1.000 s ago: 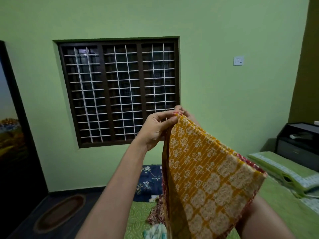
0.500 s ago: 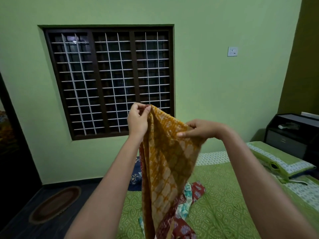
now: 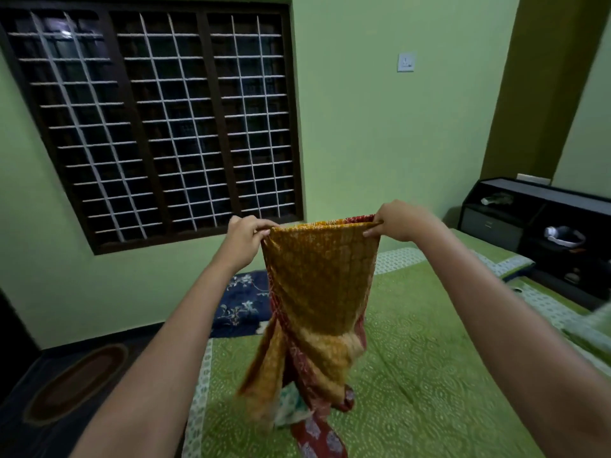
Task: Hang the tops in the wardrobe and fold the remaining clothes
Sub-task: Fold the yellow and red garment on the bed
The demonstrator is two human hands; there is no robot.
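Note:
A mustard-yellow patterned garment (image 3: 317, 285) with a red lining hangs in the air above the bed. My left hand (image 3: 243, 238) pinches its top left corner, and my right hand (image 3: 401, 223) pinches the top right corner. The top edge is stretched level between both hands. The cloth's lower end drapes down to a small heap of red and pale printed clothes (image 3: 310, 421) on the bed.
The bed has a green patterned sheet (image 3: 429, 375). A navy floral cloth (image 3: 241, 302) lies at its far left edge by the wall. Green pillows (image 3: 506, 262) and a black shelf unit (image 3: 542, 226) stand at the right. An oval mat (image 3: 76, 385) lies on the floor at the left.
My hands have moved apart, the right one sliding right along the top edge, so the garment is now spread wide. The view has tilted down.

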